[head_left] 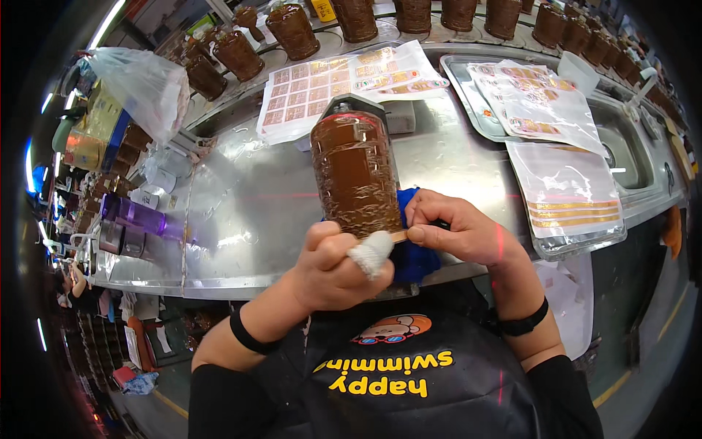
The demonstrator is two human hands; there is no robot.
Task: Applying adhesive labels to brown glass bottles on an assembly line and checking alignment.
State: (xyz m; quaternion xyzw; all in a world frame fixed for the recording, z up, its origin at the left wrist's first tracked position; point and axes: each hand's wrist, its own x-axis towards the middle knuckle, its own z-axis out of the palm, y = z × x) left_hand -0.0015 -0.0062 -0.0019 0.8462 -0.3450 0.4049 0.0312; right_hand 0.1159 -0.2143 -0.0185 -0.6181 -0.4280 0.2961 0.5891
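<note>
My left hand (333, 265) grips the lower end of a tall brown jar (355, 172) with a clear ribbed wall and a dark cap, held tilted away from me over the steel counter (248, 219). A white bandage wraps one finger of that hand. My right hand (457, 230) pinches a thin gold strip label (398, 235) against the jar's lower edge. A blue cloth (413, 256) lies on the counter just under both hands.
Sheets of gold and red stickers (322, 88) lie behind the jar; more sheets (541, 106) fill a metal tray and a clear tray (578, 201) at right. Several brown jars (292, 29) line the back shelf. A purple bottle (139, 216) and plastic bag (142, 84) sit left.
</note>
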